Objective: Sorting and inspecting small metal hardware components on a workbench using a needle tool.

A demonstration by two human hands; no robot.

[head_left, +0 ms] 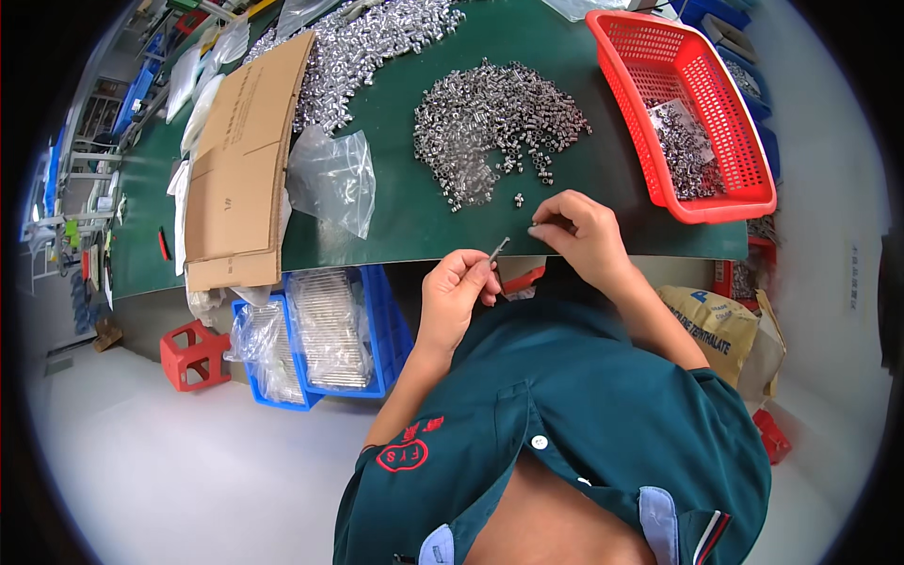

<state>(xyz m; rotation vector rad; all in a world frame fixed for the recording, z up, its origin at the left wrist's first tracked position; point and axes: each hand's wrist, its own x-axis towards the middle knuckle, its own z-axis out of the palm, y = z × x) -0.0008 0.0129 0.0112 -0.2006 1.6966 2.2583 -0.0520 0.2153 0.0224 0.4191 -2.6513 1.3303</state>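
Rod point(499, 250), slim and metallic: clasped in the left hand point(454, 287), thumb closed against the curled fingers. Held it slanting over the near edge of the green table point(424, 235), tip up and to the right. Pinched nearly together the thumb and forefinger of the right hand point(586, 234), near that tip; could not make out for certain any small piece between them. Faced, beyond both hands, a heap of small metal rings point(490, 118), with loose rings point(519, 201) just past the right fingertips. Saw a red basket point(725, 213) to the right and a cardboard sheet point(240, 169) to the left.
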